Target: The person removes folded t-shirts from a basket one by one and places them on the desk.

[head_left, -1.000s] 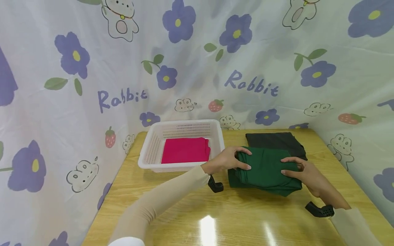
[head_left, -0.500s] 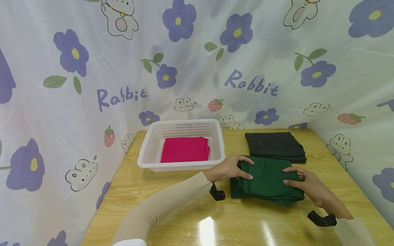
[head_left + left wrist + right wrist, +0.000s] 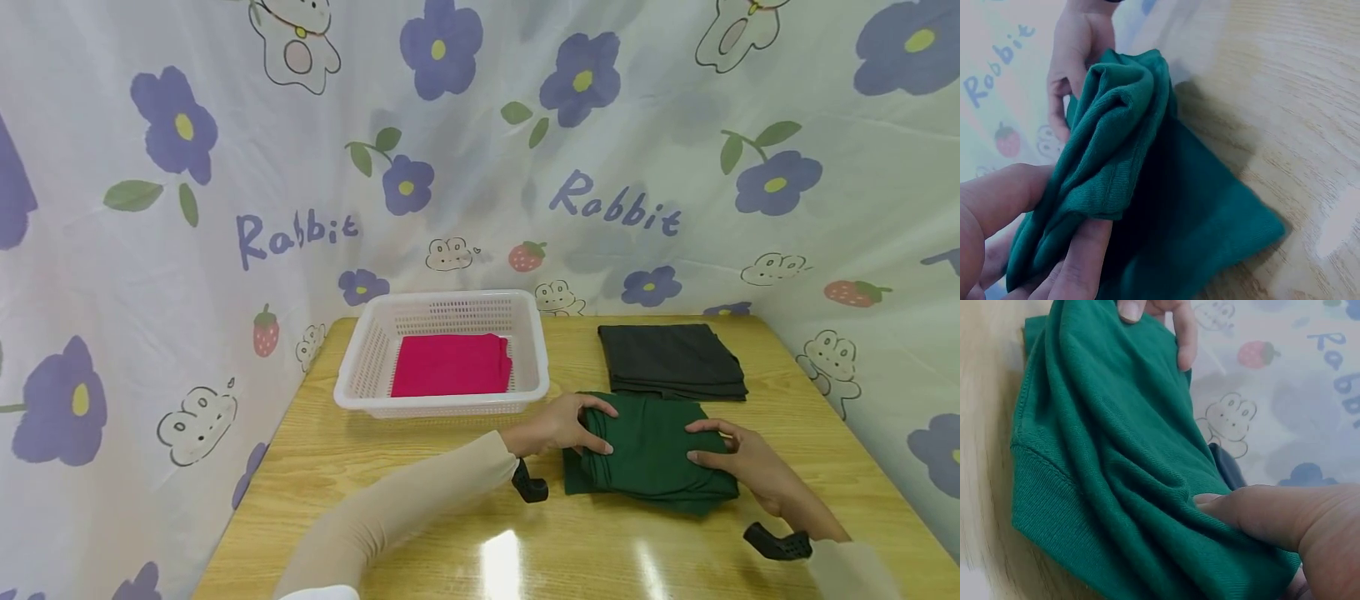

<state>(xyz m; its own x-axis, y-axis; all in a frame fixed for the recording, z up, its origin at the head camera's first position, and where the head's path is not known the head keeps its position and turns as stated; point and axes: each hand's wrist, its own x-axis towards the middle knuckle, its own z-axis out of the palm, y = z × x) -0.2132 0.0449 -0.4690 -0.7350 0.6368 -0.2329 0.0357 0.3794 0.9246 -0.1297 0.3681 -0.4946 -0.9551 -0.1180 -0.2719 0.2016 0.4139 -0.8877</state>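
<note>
A folded dark green garment (image 3: 651,454) lies on the wood-grain table, several layers thick, with a loose layer spreading out under the folded bundle. My left hand (image 3: 561,423) grips its left end; in the left wrist view the thumb and fingers pinch the rolled layers (image 3: 1107,144). At the right end my right hand (image 3: 750,462) holds the cloth. Its thumb presses on the top in the right wrist view, while its fingers are mostly hidden behind the fabric. A ribbed band (image 3: 1041,494) with a seam shows along one edge there.
A white perforated plastic basket (image 3: 442,409) stands at the back left, with a folded pink-red cloth (image 3: 450,365) inside. Behind the green garment lies a folded black cloth (image 3: 667,358). A printed curtain (image 3: 480,150) hangs around the table (image 3: 420,533).
Both hands have drawn the green garment toward the table's front, away from the black cloth, which shows more now. The hands keep hold of both ends.
</note>
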